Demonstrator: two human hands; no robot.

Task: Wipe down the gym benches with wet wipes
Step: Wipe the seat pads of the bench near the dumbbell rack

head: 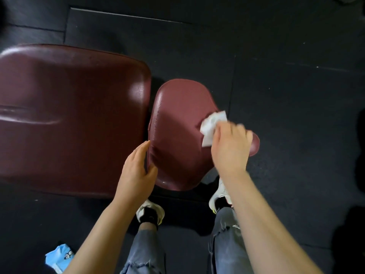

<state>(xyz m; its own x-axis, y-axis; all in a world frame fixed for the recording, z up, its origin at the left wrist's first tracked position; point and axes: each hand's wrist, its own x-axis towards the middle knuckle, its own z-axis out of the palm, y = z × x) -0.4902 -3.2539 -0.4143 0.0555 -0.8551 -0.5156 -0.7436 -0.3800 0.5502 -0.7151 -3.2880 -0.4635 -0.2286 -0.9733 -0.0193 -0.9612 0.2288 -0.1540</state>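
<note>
A dark red padded gym bench fills the left and middle of the view: a large back pad [69, 115] on the left and a smaller seat pad [177, 131] beside it. My right hand [229, 147] grips a crumpled white wet wipe [212, 125] and presses it on the seat pad's right side. My left hand [138, 169] rests with straight fingers on the seat pad's left edge, at the gap between the two pads. The right hand is blurred.
Black rubber floor mats [286, 115] surround the bench. A light blue wipes pack [59, 258] lies on the floor at the lower left. My feet in white shoes [151, 212] stand just in front of the seat pad.
</note>
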